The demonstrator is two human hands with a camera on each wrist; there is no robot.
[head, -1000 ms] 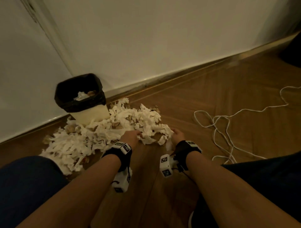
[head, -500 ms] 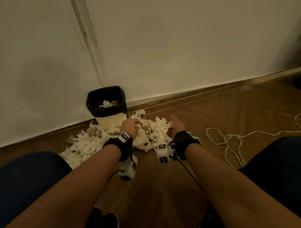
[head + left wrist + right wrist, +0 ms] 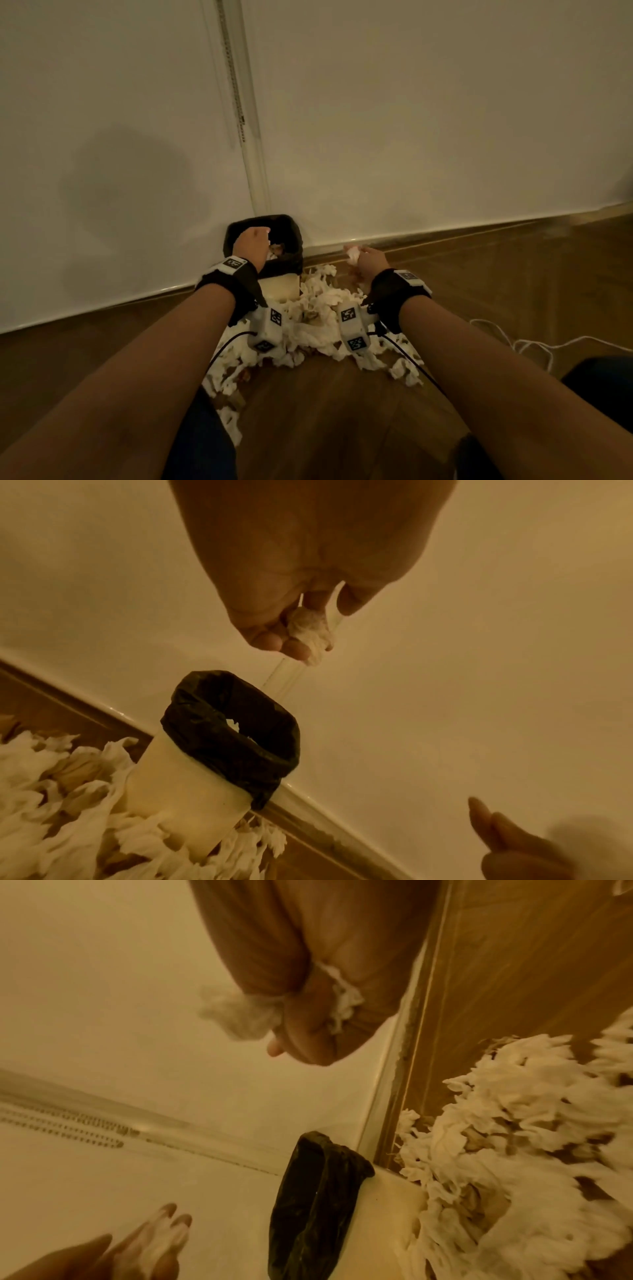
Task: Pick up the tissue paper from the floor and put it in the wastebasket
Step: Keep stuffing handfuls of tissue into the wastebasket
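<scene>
Hovering above the black-lined wastebasket [image 3: 263, 240], the left hand [image 3: 251, 244] pinches a tissue wad [image 3: 310, 631]; the right hand [image 3: 371, 262], beside it, clenches another wad [image 3: 352, 254]; released off-centre, either could rejoin the floor pile [image 3: 318, 318].

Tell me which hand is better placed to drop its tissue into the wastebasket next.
Left. The left hand holds a tissue wad over the wastebasket opening; the right hand grips its tissue off to the side.

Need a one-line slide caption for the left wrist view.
Left hand holds a tissue wad above the black-lined wastebasket; loose tissue covers the floor beside it.
</scene>
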